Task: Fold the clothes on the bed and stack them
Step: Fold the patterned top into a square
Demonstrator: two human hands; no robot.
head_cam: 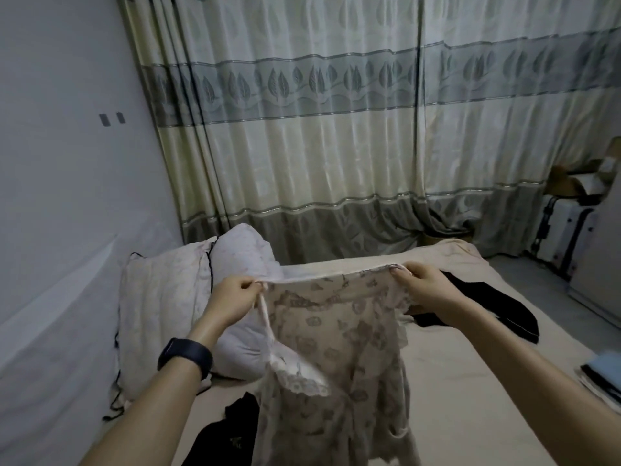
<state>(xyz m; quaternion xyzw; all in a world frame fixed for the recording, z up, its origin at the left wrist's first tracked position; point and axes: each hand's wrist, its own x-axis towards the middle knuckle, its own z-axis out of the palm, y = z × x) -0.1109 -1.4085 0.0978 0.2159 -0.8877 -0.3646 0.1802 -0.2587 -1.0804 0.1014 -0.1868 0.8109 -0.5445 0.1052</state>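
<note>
The pale floral lace-trimmed garment (339, 348) hangs above the beige bed (453, 381). Two white pillows (161, 307) lie at its left, a black garment (500, 309) at its right, the leaf-patterned curtain (336, 156) behind.

thin pale printed cloth garment (339, 334) I hold: soft, matt, lace trim | beige bedsheet (470, 381): matt cloth | leaf-patterned curtain (302, 146): faint sheen

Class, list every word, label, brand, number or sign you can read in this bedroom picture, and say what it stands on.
No legible text anywhere in this view.
On the black garment nearest the camera: a small pale mark, too blurred to read.
On the brown cardboard boxes at far right: a pale label, too blurred to read.
On the black wristwatch: no digits visible.
On the pale printed lace-trimmed garment: pattern only, no letters.
</note>
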